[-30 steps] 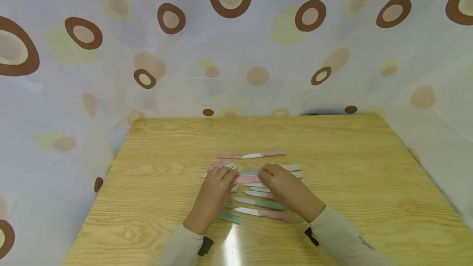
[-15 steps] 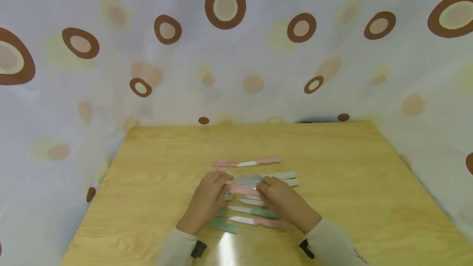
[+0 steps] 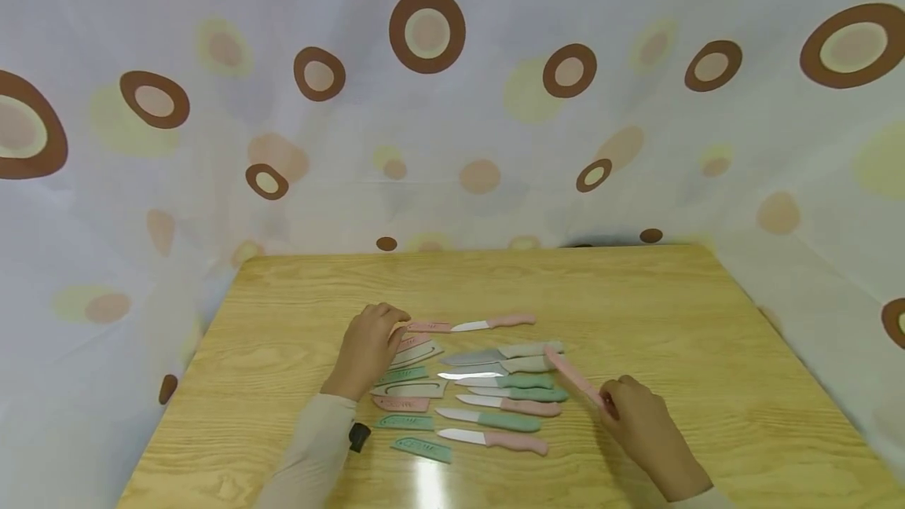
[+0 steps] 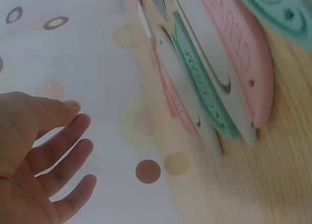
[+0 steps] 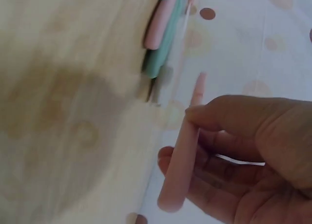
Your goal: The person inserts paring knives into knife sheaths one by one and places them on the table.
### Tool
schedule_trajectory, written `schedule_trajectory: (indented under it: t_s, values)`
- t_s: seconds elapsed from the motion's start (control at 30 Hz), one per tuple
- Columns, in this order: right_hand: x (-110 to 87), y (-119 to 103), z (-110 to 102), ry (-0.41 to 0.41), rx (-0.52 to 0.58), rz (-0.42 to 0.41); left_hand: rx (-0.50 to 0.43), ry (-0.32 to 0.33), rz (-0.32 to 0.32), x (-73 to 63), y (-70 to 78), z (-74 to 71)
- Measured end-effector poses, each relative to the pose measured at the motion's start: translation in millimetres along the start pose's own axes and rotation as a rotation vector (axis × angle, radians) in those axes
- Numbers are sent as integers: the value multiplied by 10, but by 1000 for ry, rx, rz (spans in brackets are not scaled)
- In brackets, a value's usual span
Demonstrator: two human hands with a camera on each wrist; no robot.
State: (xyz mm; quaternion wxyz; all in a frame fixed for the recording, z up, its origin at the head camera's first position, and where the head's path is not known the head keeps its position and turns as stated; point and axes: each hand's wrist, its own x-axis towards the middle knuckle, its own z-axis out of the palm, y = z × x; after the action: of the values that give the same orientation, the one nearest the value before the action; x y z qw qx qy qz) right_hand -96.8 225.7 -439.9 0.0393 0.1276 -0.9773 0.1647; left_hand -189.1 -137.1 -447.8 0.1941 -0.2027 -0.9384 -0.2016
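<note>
A tapered mint-green plastic sheath [image 4: 282,12] is cropped at two o'clock in the left wrist view, while in the right wrist view a rounded pink plastic handle [image 5: 178,180] hides part of the right hand [image 5: 248,141] at five o'clock

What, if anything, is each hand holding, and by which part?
The right hand holds a sheathed pink knife by its handle; the left hand holds nothing.
</note>
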Motion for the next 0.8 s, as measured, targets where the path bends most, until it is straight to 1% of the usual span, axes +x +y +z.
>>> schedule_trajectory:
  t_s: [0.13, 0.23, 0.33, 0.47, 0.63, 0.7, 0.8]
  values:
    - [-159, 98, 35, -72, 10, 108, 81, -27, 16, 107, -64, 44]
    - [-254, 134, 85, -91, 26, 172, 95, -55, 14, 160, -78, 81]
    - [-310, 140, 134, -98, 51, 219, 74, -85, -7, 187, -72, 112]
    - [-333, 122, 179, -105, 69, 264, 49, -96, -5, 202, -55, 155]
    - [-353, 110, 202, -123, 105, 317, 50, -84, 26, 208, -36, 192]
    - [-360, 109, 202, -127, 104, 330, 44, -86, 23, 209, -30, 196]
    - [-361, 110, 197, -125, 87, 325, 37, -101, 7, 206, -24, 201]
